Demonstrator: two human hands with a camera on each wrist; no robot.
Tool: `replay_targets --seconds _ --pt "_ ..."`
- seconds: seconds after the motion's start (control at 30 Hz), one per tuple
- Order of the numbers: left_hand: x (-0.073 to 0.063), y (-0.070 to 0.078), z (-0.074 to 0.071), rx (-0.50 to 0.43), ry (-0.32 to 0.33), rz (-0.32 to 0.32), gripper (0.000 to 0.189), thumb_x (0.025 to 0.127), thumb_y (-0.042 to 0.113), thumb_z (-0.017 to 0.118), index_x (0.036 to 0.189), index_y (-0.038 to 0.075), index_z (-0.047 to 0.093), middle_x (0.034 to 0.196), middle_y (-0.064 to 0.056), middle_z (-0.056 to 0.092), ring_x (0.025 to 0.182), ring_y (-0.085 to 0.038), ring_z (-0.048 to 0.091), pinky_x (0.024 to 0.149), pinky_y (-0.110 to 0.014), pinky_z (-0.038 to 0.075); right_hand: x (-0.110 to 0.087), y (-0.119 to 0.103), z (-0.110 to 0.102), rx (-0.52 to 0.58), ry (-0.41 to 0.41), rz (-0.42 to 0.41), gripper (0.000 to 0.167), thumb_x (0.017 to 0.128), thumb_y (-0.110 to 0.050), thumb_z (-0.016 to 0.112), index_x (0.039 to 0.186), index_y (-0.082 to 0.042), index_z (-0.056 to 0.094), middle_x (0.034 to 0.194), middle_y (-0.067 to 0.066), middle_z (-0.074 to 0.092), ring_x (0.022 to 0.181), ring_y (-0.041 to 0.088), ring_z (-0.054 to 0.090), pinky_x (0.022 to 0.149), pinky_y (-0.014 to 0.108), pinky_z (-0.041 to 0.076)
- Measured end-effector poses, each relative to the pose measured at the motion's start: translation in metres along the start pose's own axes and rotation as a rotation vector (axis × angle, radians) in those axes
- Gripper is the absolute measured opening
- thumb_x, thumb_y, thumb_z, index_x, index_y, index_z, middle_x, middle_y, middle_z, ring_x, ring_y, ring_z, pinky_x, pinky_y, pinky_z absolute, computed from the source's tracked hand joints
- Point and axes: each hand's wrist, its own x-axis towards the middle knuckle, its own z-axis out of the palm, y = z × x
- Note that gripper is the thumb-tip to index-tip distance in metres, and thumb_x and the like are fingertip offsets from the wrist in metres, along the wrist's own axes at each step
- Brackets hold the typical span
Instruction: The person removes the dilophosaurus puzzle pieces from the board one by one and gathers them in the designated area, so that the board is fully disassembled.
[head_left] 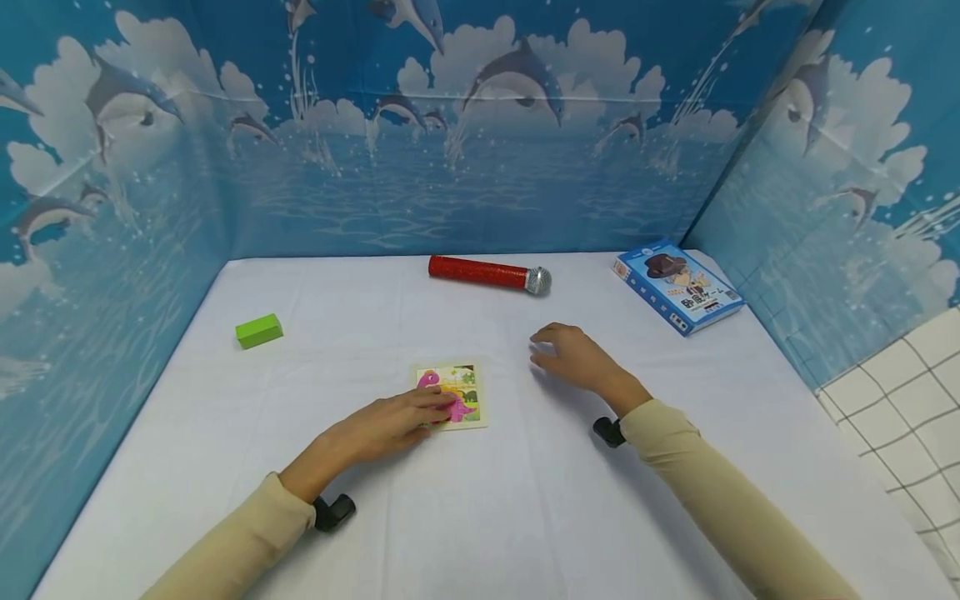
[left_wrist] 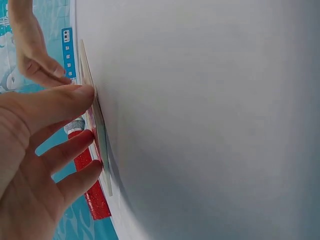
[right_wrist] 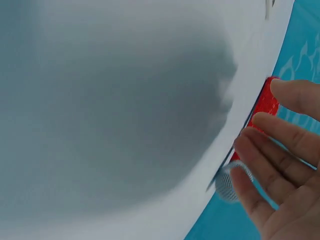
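A small square picture puzzle [head_left: 468, 400] with a pink dinosaur lies in its pale frame near the middle of the white table. My left hand [head_left: 392, 423] rests its fingertips on the puzzle's left part, hiding some of the picture. In the left wrist view the fingers [left_wrist: 80, 180] touch the puzzle's face, seen almost edge-on. To the right, my right hand [head_left: 573, 358] hovers over the cloth, holding nothing. Its fingers [right_wrist: 270, 165] are loosely bent and apart in the right wrist view, with the red microphone [right_wrist: 264, 107] behind them.
At the back of the table lies the red glittery microphone [head_left: 480, 272] with a silver head. A blue game box [head_left: 678, 287] sits at the back right. On the left is a green block [head_left: 258, 331]. Dolphin-print curtains [head_left: 480, 183] enclose the back and sides.
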Motion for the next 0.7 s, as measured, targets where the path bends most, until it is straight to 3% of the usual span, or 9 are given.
replay_targets --seconds 0.37,0.57,0.7 --pt "0.0 0.001 0.0 0.012 -0.019 -0.005 0.045 0.093 0.003 0.067 0.137 0.01 0.06 0.149 -0.003 0.047 0.141 -0.025 0.037 0.106 -0.044 0.043 0.031 -0.057 0.031 0.047 -0.087 -0.234 0.036 0.092 -0.015 0.07 0.126 -0.004 0.066 0.125 0.008 0.065 0.118 0.022 0.058 0.103 0.039 0.046" --pt "0.0 0.003 0.0 0.026 -0.02 0.001 0.045 0.093 0.001 0.065 0.137 0.01 0.06 0.151 -0.004 0.046 0.142 -0.025 0.036 0.104 -0.044 0.044 0.045 -0.084 0.049 0.081 -0.17 -0.278 0.035 0.091 -0.015 0.071 0.125 -0.007 0.068 0.122 0.004 0.066 0.115 0.018 0.059 0.103 0.034 0.046" --pt "-0.001 0.004 0.001 0.055 -0.014 -0.017 0.044 0.094 0.003 0.064 0.137 0.014 0.06 0.151 -0.003 0.045 0.139 -0.022 0.04 0.096 -0.044 0.051 0.05 -0.097 0.056 0.066 -0.197 -0.288 0.035 0.091 -0.015 0.072 0.125 -0.007 0.067 0.119 0.003 0.065 0.111 0.016 0.059 0.101 0.032 0.046"
